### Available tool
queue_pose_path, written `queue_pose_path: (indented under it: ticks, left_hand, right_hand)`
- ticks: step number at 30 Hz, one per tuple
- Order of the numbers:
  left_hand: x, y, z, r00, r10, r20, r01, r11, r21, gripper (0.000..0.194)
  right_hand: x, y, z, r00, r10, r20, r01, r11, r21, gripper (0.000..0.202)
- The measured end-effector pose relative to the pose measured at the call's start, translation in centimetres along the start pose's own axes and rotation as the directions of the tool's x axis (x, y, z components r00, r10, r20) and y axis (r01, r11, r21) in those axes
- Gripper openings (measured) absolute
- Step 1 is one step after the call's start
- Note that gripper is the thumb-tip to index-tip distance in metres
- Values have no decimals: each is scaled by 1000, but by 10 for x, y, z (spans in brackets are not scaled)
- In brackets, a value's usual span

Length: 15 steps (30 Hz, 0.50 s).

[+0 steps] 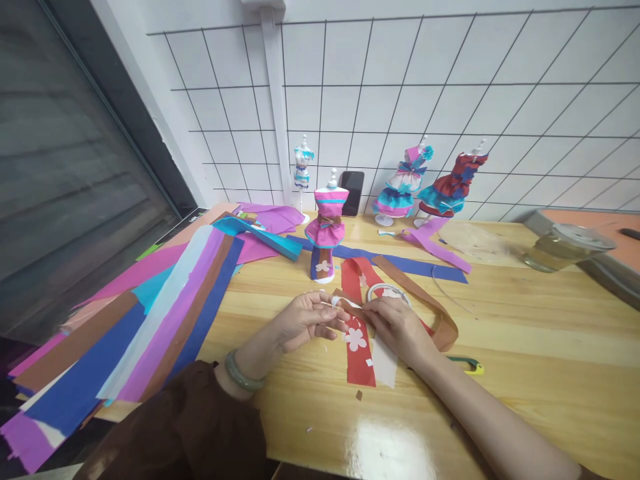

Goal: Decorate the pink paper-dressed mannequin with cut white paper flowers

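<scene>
A narrow piece of brown crepe paper point(353, 308) spans the gap between my two hands. My right hand point(403, 328) pinches its near end between thumb and fingers. My left hand point(311, 321) is at its other end, palm partly up, fingers loosely curled and apart. A small white piece point(335, 301) sits on a left fingertip; it looks like tape, but I cannot be sure. Below lies a red paper strip point(361, 370) bearing a pale flower cutout point(355, 339). Beside my right hand is a roll of tape point(375, 291), partly covered by it.
A mini dress form point(327, 230) in a pink paper dress stands just beyond my hands; several others stand along the tiled wall. Coloured paper strips point(165, 313) pile up at left. Scissors point(473, 365) lie right, a glass jar point(555, 247) far right, a phone point(353, 193) behind.
</scene>
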<state>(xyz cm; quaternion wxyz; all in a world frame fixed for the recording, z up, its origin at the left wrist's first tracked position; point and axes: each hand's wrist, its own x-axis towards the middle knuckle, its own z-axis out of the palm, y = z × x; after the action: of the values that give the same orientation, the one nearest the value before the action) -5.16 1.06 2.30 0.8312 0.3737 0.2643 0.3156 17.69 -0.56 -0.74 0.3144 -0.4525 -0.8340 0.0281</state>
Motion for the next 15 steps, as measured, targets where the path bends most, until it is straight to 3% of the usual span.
queue_pose_path:
  ticks: [4,9,15]
  left_hand:
    - [-1,-1,2,999,-7,47,2,996,95,32]
    - [-3,-5,3,994,-33,101,10,975,221,35]
    - [-2,-7,2,985,-75,158,25,955,297,38]
  right_hand:
    - [1,-2,-1,988,150,23,-152,983,102,13]
    - [-3,3,5,935,349,56,-351,893,282,14]
    - [-2,7,8,877,468,109,-458,746,483,35]
